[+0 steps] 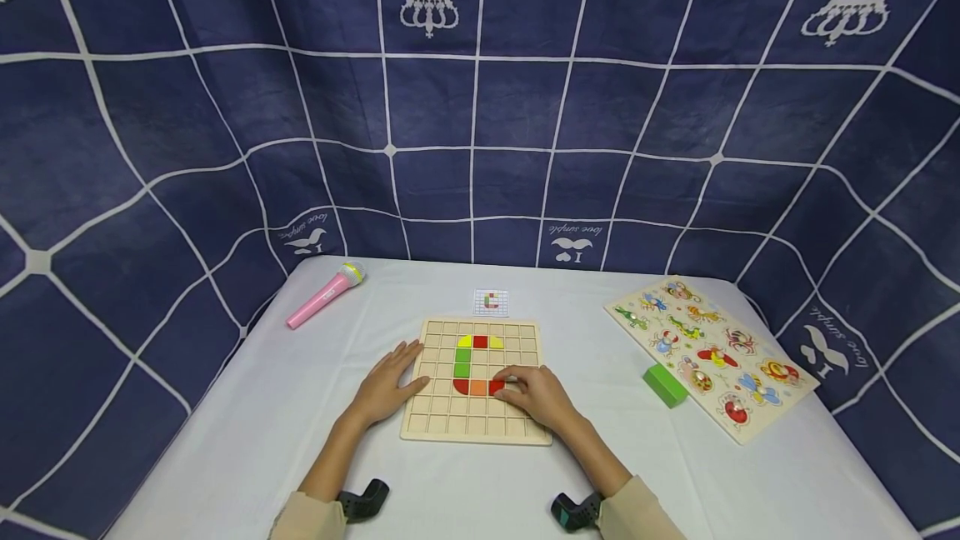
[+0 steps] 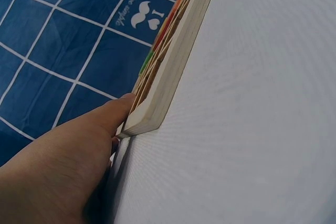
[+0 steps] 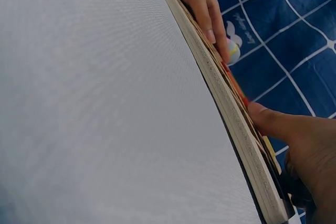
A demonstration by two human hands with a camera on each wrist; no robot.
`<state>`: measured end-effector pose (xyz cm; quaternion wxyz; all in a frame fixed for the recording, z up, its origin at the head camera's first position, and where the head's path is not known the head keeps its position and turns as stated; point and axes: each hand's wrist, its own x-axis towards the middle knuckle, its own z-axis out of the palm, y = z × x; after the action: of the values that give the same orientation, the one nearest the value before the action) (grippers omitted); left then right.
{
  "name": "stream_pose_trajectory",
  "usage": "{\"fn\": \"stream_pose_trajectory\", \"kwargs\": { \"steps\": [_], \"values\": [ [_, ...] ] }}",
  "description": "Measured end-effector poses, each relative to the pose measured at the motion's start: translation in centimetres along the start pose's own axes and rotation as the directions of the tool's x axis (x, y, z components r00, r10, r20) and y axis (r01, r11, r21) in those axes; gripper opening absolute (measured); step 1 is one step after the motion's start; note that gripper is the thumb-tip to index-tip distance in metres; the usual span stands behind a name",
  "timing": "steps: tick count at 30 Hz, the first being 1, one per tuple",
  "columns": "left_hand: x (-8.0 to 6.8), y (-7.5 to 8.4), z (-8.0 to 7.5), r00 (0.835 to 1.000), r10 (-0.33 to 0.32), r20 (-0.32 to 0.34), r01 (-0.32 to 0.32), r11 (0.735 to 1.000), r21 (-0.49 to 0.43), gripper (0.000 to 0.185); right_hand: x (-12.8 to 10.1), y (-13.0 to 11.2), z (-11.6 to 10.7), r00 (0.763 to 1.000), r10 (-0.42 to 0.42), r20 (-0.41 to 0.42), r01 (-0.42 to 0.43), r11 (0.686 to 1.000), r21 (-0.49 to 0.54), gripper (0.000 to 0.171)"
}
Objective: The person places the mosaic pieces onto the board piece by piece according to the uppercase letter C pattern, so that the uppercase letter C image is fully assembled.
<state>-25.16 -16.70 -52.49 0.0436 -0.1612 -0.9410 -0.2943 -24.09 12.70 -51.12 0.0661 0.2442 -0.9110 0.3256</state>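
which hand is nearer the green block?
Right. The right hand lies on the grid board, left of the green block; the left hand rests at the board's far edge.

A square wooden grid board (image 1: 477,407) lay flat on the white table, near its front edge. Coloured tiles (image 1: 475,365) sat in its cells as a C shape: yellow and red along the top, green down the left, red and orange along the bottom.
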Motion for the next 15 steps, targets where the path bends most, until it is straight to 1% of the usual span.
{"fn": "stream_pose_trajectory", "kwargs": {
  "steps": [4,8,12,15],
  "values": [
    [0.0,0.0,0.2,1.000,0.006,-0.016,-0.006,1.000,-0.010,0.067,-0.1,0.1,0.0,1.000,0.007,-0.007,-0.007,1.000,-0.002,0.022],
    [0.1,0.2,0.4,0.999,0.020,-0.029,-0.021,1.000,-0.010,0.067,-0.5,0.2,-0.3,0.999,0.014,-0.032,-0.014,1.000,-0.008,0.023],
    [0.2,0.3,0.4,1.000,0.020,-0.015,-0.020,1.000,-0.015,0.068,-1.2,0.6,-1.3,0.997,0.051,-0.052,-0.050,0.999,0.008,0.023],
    [0.3,0.4,0.1,1.000,-0.003,0.004,0.003,0.999,-0.051,0.068,-1.7,1.0,-2.5,0.994,0.084,-0.069,-0.084,0.996,0.016,0.022]
  ]
}}
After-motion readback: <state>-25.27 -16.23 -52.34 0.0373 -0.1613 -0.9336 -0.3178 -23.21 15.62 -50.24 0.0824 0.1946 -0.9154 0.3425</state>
